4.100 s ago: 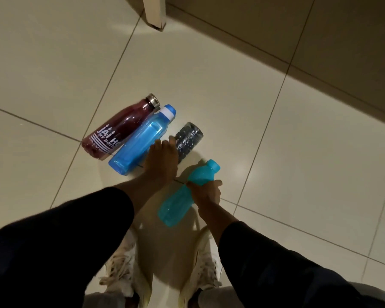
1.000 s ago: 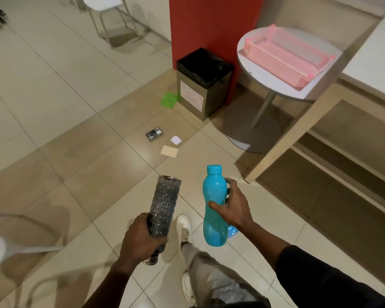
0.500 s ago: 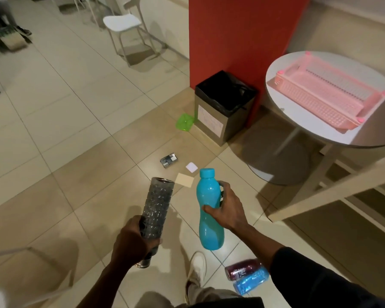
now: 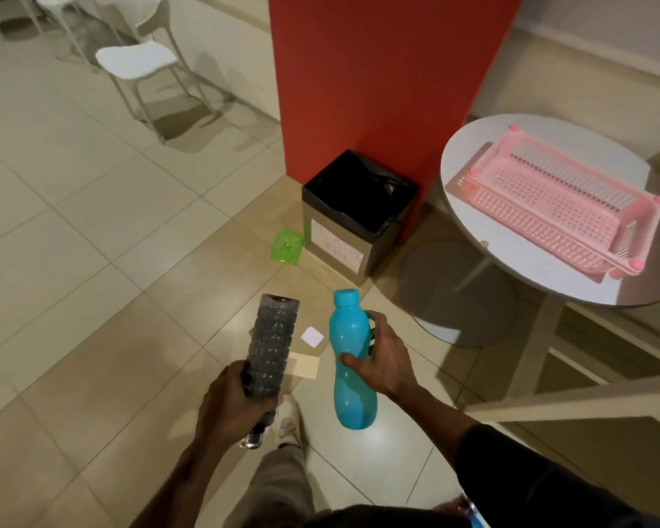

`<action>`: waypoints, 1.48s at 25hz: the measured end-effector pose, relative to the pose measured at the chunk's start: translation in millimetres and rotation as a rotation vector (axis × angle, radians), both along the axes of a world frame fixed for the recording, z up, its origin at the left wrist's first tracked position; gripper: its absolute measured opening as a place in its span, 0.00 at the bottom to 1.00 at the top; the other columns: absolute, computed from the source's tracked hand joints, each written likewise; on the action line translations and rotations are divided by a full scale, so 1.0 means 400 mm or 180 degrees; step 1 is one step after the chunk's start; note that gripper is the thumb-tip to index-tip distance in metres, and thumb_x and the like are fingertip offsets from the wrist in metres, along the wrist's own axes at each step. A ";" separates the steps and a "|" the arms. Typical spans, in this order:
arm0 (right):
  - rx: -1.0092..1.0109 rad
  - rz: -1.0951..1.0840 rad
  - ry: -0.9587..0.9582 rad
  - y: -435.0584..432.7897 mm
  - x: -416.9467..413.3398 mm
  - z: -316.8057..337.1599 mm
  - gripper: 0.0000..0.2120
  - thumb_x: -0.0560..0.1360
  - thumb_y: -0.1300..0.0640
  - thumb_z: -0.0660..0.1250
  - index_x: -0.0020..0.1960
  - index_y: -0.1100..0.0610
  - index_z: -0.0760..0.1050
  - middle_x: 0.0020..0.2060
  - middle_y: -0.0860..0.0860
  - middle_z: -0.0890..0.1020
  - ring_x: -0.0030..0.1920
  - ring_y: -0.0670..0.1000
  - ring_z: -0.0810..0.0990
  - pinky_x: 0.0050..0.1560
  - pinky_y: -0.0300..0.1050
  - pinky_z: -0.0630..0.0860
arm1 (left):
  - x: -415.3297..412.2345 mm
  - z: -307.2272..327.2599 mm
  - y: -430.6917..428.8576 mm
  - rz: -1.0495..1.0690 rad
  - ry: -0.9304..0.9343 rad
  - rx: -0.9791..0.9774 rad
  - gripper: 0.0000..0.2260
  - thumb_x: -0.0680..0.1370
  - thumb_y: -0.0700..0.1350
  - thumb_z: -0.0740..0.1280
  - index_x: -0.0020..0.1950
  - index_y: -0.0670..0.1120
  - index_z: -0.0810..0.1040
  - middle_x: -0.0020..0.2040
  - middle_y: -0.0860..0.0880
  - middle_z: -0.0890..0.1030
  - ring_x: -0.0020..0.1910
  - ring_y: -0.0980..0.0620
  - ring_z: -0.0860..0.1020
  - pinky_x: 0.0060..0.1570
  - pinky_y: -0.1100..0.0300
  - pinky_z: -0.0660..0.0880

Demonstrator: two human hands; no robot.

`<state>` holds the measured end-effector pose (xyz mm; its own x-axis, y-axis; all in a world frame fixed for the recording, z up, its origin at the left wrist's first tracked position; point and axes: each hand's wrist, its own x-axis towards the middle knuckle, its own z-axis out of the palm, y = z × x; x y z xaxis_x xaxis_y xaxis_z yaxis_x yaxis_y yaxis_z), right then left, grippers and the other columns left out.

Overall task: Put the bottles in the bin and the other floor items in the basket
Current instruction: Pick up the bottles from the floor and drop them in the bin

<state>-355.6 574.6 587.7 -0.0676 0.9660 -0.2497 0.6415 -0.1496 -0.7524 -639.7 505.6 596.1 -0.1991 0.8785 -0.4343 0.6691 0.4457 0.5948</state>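
Standing table [image 4: 473, 154]: one, round, white, at right, bearing the basket
Basket [image 4: 557, 200]: one, pink, slotted, lying on the table
Bin [image 4: 336, 247]: one, square, black liner, paper label, against a red pillar [image 4: 378, 70]
Bottles: two, both held in the air short of the bin
Teal bottle [image 4: 353, 394]: long axis vertical, cap up; smooth, waisted
Grey bottle [image 4: 271, 344]: nearly upright, flat base up, neck down; ribbed, see-through
Right hand [image 4: 385, 360]: fingers and thumb wrapped round the teal bottle's waist
Left hand [image 4: 229, 405]: fist closed round the grey bottle's lower part
Floor items: three; green plastic piece [image 4: 287, 246] beside the bin, tan card [image 4: 303, 367], small white square [image 4: 312, 336]
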 end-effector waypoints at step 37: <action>-0.1171 -0.1265 -0.0355 1.544 0.376 -0.419 0.37 0.68 0.37 0.78 0.70 0.53 0.72 0.58 0.53 0.84 0.54 0.57 0.85 0.48 0.48 0.80 | 0.512 -0.395 1.715 0.0305 -0.0303 -0.1356 0.28 0.73 0.66 0.74 0.57 0.42 0.83 0.45 0.45 0.85 0.40 0.49 0.85 0.40 0.56 0.82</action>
